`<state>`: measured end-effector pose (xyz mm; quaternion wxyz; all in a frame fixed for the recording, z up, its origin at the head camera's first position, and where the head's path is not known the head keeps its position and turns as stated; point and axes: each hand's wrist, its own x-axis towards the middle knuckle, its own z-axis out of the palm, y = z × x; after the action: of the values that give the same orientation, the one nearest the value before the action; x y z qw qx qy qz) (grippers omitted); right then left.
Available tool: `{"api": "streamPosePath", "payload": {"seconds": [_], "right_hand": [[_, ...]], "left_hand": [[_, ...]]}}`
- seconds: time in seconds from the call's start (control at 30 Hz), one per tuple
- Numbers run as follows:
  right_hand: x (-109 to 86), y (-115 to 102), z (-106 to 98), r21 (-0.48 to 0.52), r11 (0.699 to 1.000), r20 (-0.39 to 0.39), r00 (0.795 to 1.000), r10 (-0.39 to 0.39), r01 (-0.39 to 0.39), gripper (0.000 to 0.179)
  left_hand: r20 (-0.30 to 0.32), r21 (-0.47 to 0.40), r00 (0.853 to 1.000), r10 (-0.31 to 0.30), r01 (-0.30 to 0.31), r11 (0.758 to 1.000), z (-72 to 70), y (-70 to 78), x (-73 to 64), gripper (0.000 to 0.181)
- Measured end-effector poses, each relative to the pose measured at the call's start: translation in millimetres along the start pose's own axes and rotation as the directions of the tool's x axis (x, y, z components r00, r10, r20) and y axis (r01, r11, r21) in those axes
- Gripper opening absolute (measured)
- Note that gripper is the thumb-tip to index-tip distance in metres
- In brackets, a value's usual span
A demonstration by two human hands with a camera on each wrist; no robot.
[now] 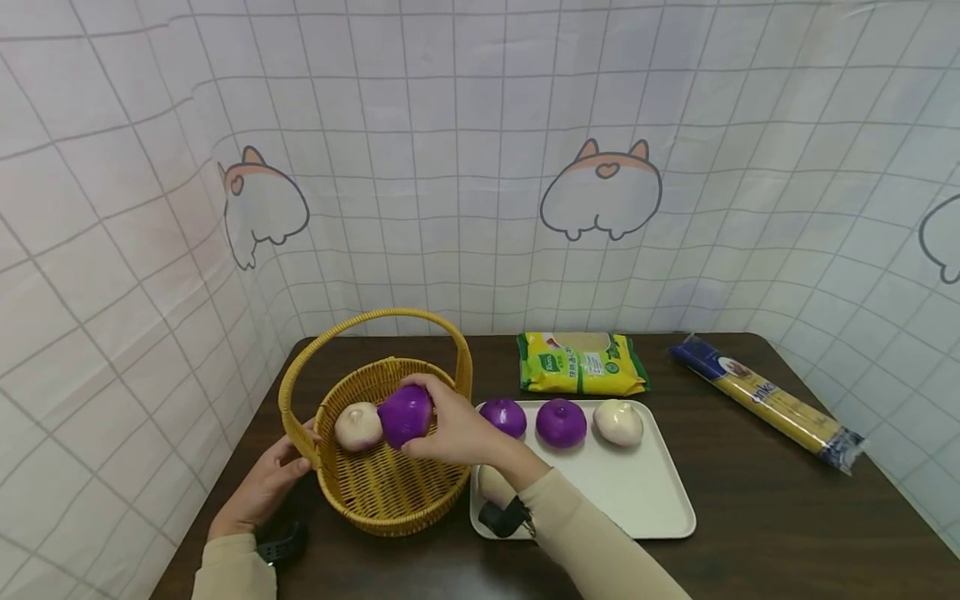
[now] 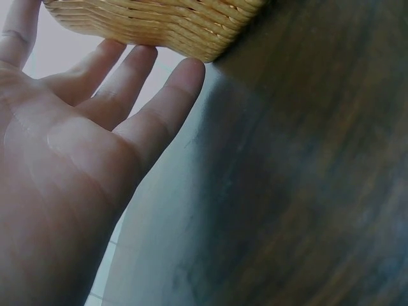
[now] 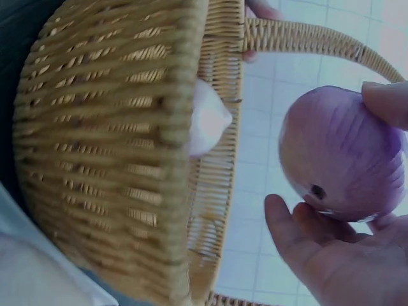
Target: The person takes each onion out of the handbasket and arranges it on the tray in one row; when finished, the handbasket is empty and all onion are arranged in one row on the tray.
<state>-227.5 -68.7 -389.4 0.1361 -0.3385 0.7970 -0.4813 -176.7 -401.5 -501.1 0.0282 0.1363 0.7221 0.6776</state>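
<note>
The yellow wicker basket [image 1: 393, 525] stands at the left of the table, its handle [image 1: 375, 315] upright. My left hand [image 1: 264, 487] holds the basket's left side by the foot of the handle; several of its fingers [image 2: 169, 95] touch the wicker from outside. Over the basket's opening, my right hand [image 1: 457, 429] grips a purple onion [image 1: 406, 417] between thumb and fingers. In the right wrist view this onion [image 3: 338, 150] is above the rim. A whitish onion [image 1: 358, 427] lies inside the basket.
Right of the basket, a white tray [image 1: 630, 492] bears two purple onions [image 1: 561, 423] and a whitish one [image 1: 618, 422]; another pale one [image 1: 495, 485] is partly behind my right wrist. A yellow-green packet [image 1: 583, 363] lies behind the tray, a spaghetti pack [image 1: 765, 400] at the right.
</note>
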Motion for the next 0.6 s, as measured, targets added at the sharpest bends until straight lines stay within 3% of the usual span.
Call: {"api": "streamPosePath", "payload": {"seconds": [0.33, 0.6], "right_hand": [[-21.6, 17.3, -15.4, 0.067, 0.997, -0.038, 0.999, -0.038, 0.04, 0.085], [-35.3, 36.7, -27.7, 0.133, 0.988, -0.112, 0.992, -0.06, 0.075, 0.081]], "left_hand": [[-0.008, 0.03, 1.0, -0.018, 0.019, 0.999, 1.1, 1.2, 0.3, 0.038], [-0.017, 0.037, 0.999, -0.04, 0.041, 0.998, 2.5, 3.0, 1.6, 0.036]]}}
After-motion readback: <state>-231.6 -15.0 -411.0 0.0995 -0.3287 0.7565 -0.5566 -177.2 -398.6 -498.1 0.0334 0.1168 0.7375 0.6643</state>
